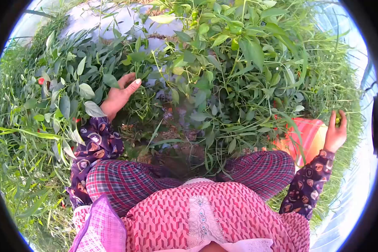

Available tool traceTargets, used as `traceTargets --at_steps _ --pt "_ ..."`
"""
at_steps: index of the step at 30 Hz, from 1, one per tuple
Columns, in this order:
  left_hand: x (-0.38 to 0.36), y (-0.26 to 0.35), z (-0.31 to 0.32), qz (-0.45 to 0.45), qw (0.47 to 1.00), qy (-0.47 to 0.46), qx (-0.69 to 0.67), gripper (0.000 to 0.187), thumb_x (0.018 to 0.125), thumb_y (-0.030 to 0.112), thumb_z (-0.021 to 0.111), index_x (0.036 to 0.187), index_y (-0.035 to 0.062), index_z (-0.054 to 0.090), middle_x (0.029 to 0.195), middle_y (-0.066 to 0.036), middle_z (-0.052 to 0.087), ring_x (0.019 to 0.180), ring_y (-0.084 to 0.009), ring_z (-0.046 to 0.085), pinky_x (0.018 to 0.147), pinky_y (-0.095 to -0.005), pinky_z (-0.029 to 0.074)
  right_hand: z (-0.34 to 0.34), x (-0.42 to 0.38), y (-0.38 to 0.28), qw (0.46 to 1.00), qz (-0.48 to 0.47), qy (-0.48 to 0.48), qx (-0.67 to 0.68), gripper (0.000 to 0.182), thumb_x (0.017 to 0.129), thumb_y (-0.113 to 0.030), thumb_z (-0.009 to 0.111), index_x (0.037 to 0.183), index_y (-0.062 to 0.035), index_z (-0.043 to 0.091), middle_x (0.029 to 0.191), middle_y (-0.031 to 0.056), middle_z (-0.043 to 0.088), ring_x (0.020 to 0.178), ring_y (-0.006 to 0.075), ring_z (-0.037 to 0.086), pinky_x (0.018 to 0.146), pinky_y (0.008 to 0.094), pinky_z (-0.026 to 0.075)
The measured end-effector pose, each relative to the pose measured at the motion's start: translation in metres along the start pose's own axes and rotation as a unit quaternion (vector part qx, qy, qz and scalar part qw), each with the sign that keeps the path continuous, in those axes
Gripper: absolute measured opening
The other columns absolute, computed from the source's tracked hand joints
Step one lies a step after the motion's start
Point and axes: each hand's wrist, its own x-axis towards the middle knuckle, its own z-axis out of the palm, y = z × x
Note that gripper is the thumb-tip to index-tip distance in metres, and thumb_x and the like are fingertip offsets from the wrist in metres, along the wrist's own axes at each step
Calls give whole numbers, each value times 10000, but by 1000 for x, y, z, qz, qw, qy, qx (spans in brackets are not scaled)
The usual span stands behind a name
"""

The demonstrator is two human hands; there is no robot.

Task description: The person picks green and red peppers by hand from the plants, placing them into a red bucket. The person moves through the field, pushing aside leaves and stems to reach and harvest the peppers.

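Dense grass (25,168) along the left edge, blades long and bent over. More grass (344,84) on the right, thinner. One red pepper (40,80) at far left among leaves, well apart from anything else red. Pale sheeting (113,21) shows behind the foliage at top. Bare soil (172,134) in a gap low at centre, partly shaded. An orange-and-red bag (308,136) lies low right, half hidden by stems; its contents cannot be seen. Plaid trousers (130,180) across the bottom, knees apart. Pink patterned tunic (206,218) below them.
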Motion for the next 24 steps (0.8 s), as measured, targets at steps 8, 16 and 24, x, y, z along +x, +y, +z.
traceTargets --at_steps 8,16,24 --pt "-27 35 23 -8 986 -73 -148 864 877 538 591 1489 68 202 1398 -125 438 1207 -188 477 882 -297 431 22 -50 195 899 121 -342 -246 485 834 -435 620 1050 0 641 916 224 673 881 376 646 761 442 492" --pt "-12 19 6 199 962 -106 157 861 882 546 568 1400 -88 300 1377 -272 435 1291 -317 432 1057 -372 345 0 -30 -229 651 -372 -495 440 136 862 -172 623 899 -41 619 776 82 604 680 247 596 612 343 468" --pt "-59 -11 -34 191 964 154 106 271 965 171 510 1191 29 553 1137 -109 556 1053 -200 538 926 -310 421 96 -188 -475 578 -635 -105 502 78 686 -145 597 737 -89 616 772 31 589 810 215 605 761 310 498"
